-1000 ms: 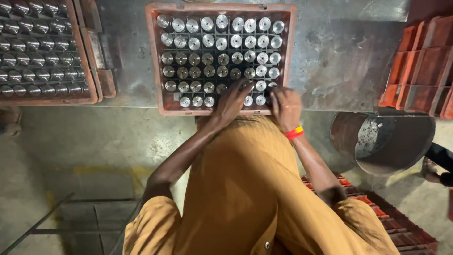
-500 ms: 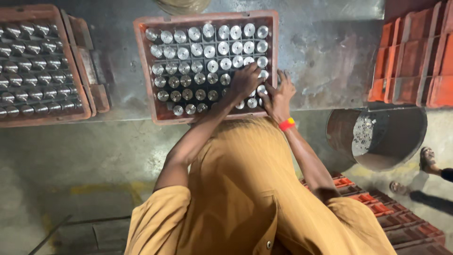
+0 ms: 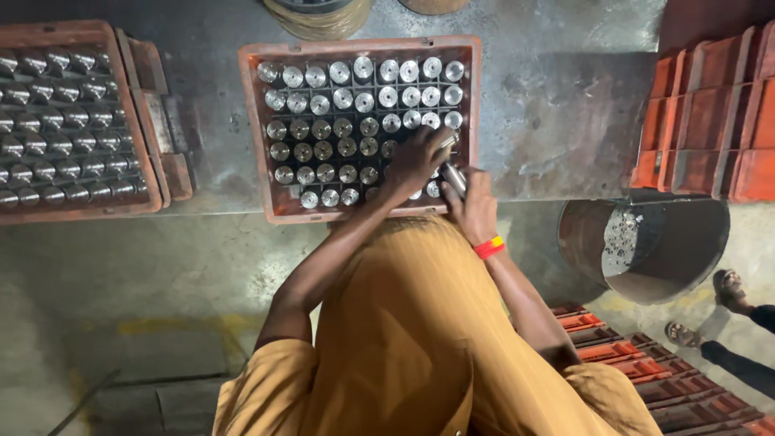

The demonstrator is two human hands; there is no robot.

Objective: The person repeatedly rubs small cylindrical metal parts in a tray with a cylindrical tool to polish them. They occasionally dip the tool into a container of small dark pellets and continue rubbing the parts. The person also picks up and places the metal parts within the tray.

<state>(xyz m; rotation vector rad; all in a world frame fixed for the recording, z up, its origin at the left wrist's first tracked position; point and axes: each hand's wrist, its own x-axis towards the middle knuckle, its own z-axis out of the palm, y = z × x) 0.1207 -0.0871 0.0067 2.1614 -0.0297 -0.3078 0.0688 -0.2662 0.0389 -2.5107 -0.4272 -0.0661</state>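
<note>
A rust-red plastic crate lies on a grey metal bench and holds several shiny metal cylinders standing in a grid. My left hand reaches into the crate's lower right part, its fingers curled around the top of one cylinder. My right hand, with a red and yellow wristband, is at the crate's near right corner. It grips a metal cylinder that is tilted and raised out of its cell. Both hands almost touch.
A second crate full of cylinders lies at the left. Empty red crates are stacked at the right. Below them stands a round metal bucket with small metal pieces. Another person's sandalled feet are at the right edge.
Both hands have shifted toward the crate's lower right cells. My right hand now has a cylinder tilted up out of the grid, and my left hand has closed on a neighbouring one.
</note>
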